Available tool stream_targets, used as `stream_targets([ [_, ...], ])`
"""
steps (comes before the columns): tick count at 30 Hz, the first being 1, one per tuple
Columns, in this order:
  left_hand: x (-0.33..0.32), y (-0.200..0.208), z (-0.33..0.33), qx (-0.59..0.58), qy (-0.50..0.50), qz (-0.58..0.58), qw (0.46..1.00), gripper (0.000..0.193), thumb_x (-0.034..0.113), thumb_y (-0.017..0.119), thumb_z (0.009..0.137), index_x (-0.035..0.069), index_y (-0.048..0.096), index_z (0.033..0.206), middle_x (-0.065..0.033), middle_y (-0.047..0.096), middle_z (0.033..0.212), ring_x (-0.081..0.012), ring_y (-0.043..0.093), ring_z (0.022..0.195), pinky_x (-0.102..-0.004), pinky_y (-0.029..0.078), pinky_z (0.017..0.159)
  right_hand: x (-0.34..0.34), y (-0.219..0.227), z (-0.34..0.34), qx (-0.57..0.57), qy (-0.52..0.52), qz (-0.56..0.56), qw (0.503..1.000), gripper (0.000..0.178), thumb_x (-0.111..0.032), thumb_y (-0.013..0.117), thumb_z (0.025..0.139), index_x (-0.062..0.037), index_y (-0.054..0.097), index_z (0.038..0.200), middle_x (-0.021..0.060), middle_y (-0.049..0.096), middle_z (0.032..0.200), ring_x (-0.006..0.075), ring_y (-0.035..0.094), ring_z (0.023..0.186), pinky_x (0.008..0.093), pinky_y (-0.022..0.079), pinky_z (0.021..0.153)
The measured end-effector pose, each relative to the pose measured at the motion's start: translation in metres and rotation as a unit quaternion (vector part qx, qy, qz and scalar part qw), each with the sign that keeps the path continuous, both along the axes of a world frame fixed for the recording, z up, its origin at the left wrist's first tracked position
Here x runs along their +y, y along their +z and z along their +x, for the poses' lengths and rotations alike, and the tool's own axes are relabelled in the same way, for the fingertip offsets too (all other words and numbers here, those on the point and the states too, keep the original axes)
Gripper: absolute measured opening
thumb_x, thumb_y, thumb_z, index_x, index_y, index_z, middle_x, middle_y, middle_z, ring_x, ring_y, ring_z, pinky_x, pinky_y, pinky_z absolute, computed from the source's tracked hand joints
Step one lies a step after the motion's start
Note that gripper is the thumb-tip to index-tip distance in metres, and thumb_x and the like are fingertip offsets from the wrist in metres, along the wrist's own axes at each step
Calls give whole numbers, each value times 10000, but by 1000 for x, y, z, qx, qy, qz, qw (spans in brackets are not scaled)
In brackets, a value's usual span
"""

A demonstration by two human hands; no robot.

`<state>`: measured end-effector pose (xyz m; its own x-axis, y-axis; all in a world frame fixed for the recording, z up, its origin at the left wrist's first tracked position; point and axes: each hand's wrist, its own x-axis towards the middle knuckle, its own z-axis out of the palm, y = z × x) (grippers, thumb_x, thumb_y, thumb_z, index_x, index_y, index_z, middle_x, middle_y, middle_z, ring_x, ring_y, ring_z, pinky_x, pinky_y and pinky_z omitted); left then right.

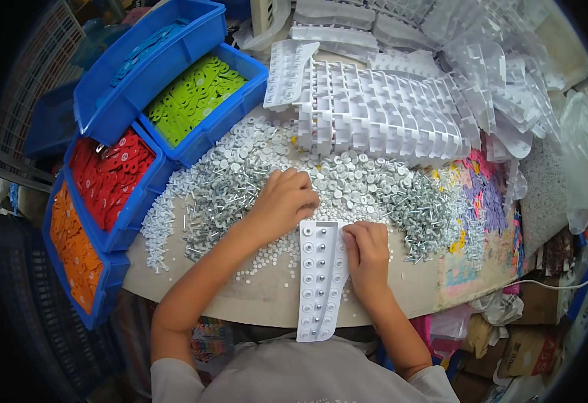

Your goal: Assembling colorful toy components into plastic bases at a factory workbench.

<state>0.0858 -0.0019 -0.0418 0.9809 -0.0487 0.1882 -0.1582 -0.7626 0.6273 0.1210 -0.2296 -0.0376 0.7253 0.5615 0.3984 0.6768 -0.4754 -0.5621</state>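
right hand has its fingers bent closed on the upper right edge of the white strip, i'd guess to steady it, since its near end hangs past the edge of the surface. left hand is half curled just beyond the strip's top end, over loose parts; can't tell if it's pinching anything. white caps and metal screws are heaped around there, probably for a short reach. blue bins off left seemingly keep coloured pieces sorted, and white racks sit behind, likely for elbow room.
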Motion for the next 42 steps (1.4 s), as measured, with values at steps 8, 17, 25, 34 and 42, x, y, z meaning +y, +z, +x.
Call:
stream_targets([
  [8, 0, 24, -22, -18, 125, -125, 984, 161, 66, 764, 794, 78, 725, 950, -49, 648, 857, -219, 584, 880, -357, 441, 847, -15, 15, 50, -23, -55, -67, 996, 96, -5, 672, 859, -24, 662, 952, 107, 629, 918, 306, 566, 904, 391, 431, 849],
  [17, -22, 24, -62, -22, 98, -222, 970, 84, 54, 750, 823, 44, 738, 906, -48, 679, 874, -208, 604, 870, -342, 466, 830, -8, 8, 55, -55, -54, -108, 991, 94, -15, 700, 834, -31, 647, 909, 104, 610, 887, 311, 551, 912, 408, 423, 852],
  [25, -42, 4, -71, 21, 100, -212, 972, 88, 89, 753, 831, 45, 730, 905, -50, 644, 870, -212, 588, 841, -332, 471, 762, -11, 35, 16, 110, 15, -27, 994, 79, 4, 683, 843, -9, 650, 914, 101, 629, 884, 271, 563, 891, 368, 442, 820],
  [34, -50, 6, -70, -26, 148, -157, 976, 102, 144, 754, 820, 70, 686, 833, -47, 614, 816, -242, 591, 803, -375, 457, 745, -10, 31, 0, 166, 77, -52, 982, 81, -12, 688, 844, -16, 649, 914, 93, 624, 880, 257, 553, 857, 355, 444, 779],
  [42, -41, 12, -65, -95, 120, -46, 987, 93, 130, 763, 807, 65, 697, 808, -48, 634, 799, -240, 579, 777, -376, 434, 729, -13, 0, -12, -13, 52, -25, 998, 159, 4, 741, 789, -32, 667, 924, 93, 605, 911, 303, 556, 877, 395, 467, 763],
])
